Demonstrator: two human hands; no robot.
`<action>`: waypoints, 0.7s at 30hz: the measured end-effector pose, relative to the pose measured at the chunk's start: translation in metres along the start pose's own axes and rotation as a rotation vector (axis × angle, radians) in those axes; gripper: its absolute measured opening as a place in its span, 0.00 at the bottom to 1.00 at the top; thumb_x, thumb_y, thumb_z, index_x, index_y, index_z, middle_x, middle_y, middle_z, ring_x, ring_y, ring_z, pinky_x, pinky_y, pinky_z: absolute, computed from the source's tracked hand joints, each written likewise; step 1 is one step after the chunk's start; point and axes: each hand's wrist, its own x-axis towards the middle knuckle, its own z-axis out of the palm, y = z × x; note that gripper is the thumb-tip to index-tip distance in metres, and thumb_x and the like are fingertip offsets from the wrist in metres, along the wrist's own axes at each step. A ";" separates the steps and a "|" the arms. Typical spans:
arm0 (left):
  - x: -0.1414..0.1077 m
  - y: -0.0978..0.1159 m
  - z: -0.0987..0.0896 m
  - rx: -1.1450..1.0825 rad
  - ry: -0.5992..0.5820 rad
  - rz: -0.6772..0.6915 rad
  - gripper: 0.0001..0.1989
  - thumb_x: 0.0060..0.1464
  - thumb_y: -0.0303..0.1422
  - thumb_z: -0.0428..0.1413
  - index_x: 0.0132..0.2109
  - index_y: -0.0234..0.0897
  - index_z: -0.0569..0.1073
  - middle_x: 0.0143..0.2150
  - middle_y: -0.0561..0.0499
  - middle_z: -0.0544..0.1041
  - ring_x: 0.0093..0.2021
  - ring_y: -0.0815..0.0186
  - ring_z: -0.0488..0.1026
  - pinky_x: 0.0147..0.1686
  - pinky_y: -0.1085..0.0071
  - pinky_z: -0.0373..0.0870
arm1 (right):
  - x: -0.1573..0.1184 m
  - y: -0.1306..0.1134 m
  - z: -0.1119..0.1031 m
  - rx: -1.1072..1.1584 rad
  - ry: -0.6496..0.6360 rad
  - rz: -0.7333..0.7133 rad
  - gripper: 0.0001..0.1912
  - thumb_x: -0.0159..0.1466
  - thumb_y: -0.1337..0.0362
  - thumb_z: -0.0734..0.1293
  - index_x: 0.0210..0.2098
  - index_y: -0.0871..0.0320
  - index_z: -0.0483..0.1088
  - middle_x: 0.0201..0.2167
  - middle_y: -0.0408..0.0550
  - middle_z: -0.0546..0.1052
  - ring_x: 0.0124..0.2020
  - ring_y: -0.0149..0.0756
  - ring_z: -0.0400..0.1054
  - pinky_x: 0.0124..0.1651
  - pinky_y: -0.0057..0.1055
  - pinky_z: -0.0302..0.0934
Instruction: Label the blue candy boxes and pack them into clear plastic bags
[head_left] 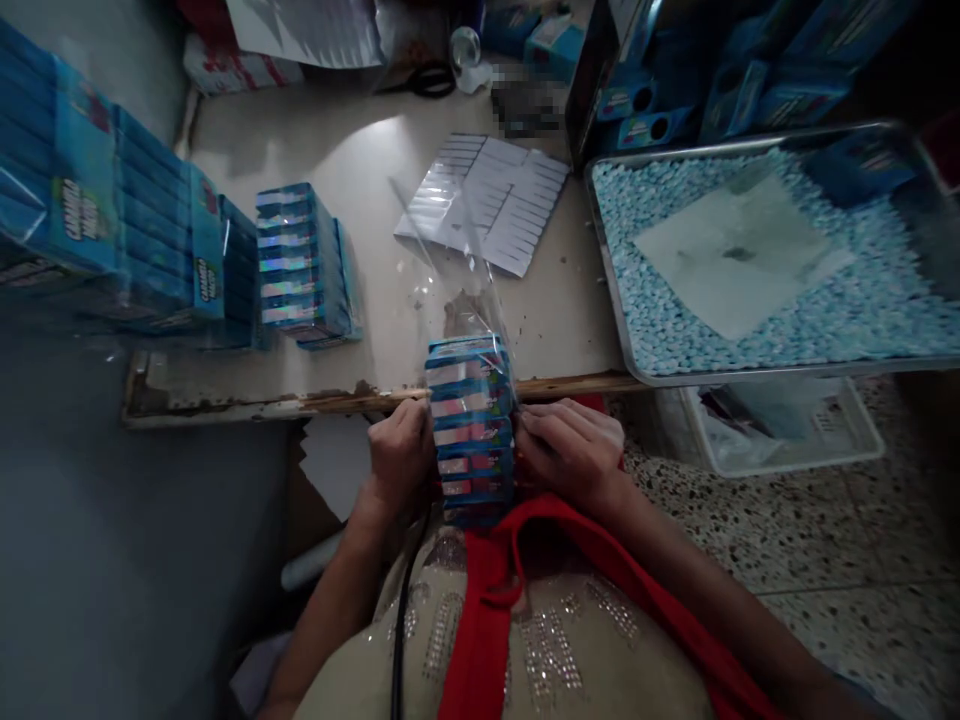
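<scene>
A stack of small blue boxes [472,430] rests in front of my body at the table's edge, inside a clear plastic bag [469,255]. The bag's loose end stretches forward over the table. My left hand [401,445] is closed at the stack's left side, gripping the bag's edge. On the other side, my right hand [570,447] is closed too, its fingers pinching the bag close against the boxes. Both sets of fingertips are partly hidden. Another wrapped stack of blue boxes [300,260] stands to the left on the table.
Large wrapped packs of blue boxes [82,190] line the left. Slotted white card sheets [487,200] lie mid-table, with black scissors [431,80] behind. At right, a metal tray [630,350] holds many pale blue pieces and a paper. A plastic bin [847,450] sits below.
</scene>
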 end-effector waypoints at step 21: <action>-0.044 0.015 0.002 -0.313 0.049 -0.282 0.21 0.65 0.33 0.57 0.63 0.38 0.67 0.57 0.39 0.79 0.52 0.60 0.79 0.47 0.65 0.79 | -0.031 0.014 -0.005 0.540 -0.460 0.474 0.36 0.72 0.54 0.63 0.75 0.51 0.51 0.70 0.55 0.67 0.67 0.45 0.67 0.63 0.42 0.69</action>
